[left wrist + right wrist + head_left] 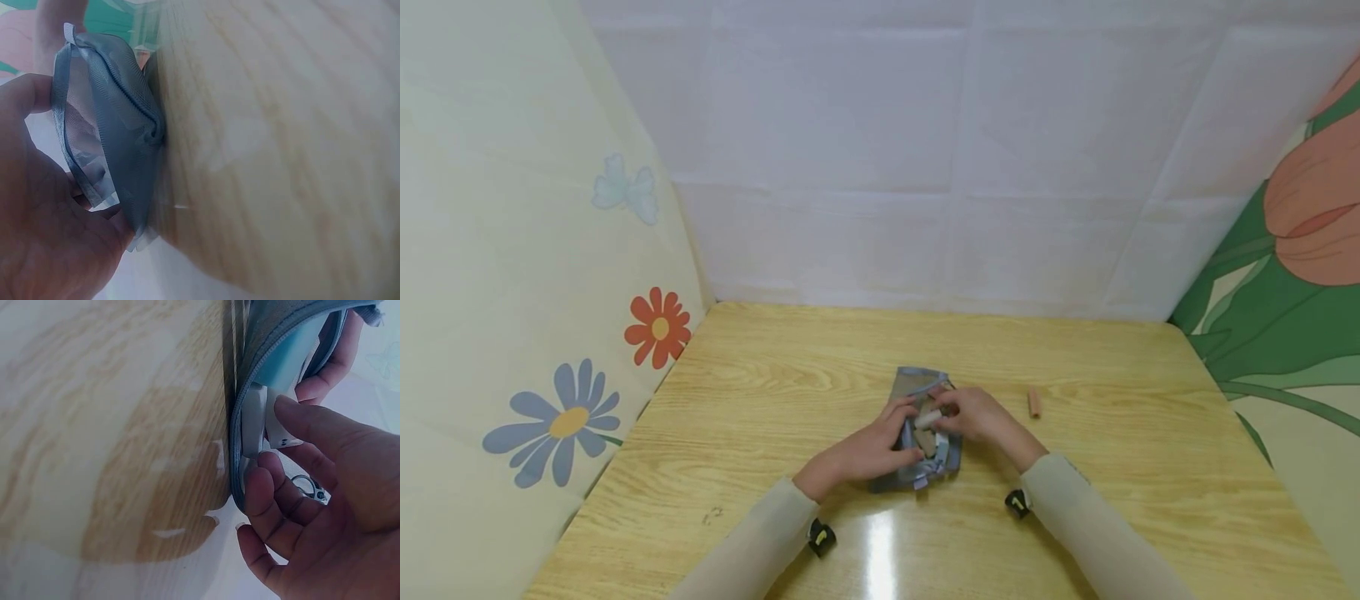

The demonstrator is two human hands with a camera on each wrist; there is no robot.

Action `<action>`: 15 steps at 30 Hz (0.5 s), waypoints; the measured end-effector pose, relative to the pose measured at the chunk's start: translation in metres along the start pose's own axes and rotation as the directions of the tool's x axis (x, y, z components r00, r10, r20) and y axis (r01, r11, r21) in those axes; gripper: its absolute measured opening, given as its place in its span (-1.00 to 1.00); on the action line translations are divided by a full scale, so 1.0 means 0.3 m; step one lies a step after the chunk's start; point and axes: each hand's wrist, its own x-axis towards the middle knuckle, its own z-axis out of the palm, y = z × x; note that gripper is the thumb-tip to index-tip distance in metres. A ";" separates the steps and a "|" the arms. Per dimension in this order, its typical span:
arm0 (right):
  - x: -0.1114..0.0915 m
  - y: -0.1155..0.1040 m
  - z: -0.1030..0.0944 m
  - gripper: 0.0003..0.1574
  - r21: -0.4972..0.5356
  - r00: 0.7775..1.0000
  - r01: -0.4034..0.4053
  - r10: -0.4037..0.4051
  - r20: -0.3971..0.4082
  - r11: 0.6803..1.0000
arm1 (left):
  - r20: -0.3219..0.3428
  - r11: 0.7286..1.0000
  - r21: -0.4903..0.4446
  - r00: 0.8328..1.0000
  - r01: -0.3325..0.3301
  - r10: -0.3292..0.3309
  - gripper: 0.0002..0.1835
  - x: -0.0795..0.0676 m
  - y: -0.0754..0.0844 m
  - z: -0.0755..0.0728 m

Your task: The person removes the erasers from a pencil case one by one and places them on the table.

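Observation:
A blue-grey mesh zip pouch point(891, 482) lies unzipped on the table, with several small block-like pieces inside. My left hand point(868, 446) holds its near-left edge, fingers and thumb spread along the opening; in the left wrist view the pouch's mesh side point(128, 144) stands up from the table. Over the opening, my right hand point(973, 414) pinches a small whitish block point(928, 418). The right wrist view has the thumb on this block point(278, 425), beside another white piece point(253, 419) and a turquoise one point(292, 356) within the zip edge.
A small orange-pink piece point(1034, 403) lies on the wooden table point(775, 358) to the right of the right hand. Behind the table hangs a white cloth point(835, 167), with flower-printed cloths point(542, 275) at the sides. A metal ring point(306, 484) shows behind the right fingers.

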 end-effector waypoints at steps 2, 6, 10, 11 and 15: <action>-0.002 -0.002 -0.002 -0.80 0.001 1.000 0.007 -0.007 0.001 1.000 | 0.000 1.000 -0.002 1.000 -0.001 0.001 -0.25 -0.001 0.001 0.000; -0.005 -0.001 -0.003 -0.81 0.008 1.000 0.015 -0.015 0.004 1.000 | 0.000 1.000 0.000 1.000 0.000 0.000 -0.24 -0.001 0.002 0.000; -0.007 0.003 -0.003 -0.82 -0.001 1.000 0.016 -0.016 0.003 1.000 | 0.001 1.000 0.002 1.000 0.002 -0.002 -0.25 -0.001 0.004 -0.001; -0.006 0.005 -0.003 -0.83 -0.006 1.000 0.019 -0.019 0.003 1.000 | 0.001 1.000 0.001 1.000 0.002 -0.002 -0.25 -0.001 0.005 -0.001; -0.005 0.011 -0.008 -0.81 -0.023 1.000 0.016 -0.016 0.001 1.000 | 0.002 1.000 0.001 1.000 0.003 -0.003 -0.25 -0.001 0.005 -0.001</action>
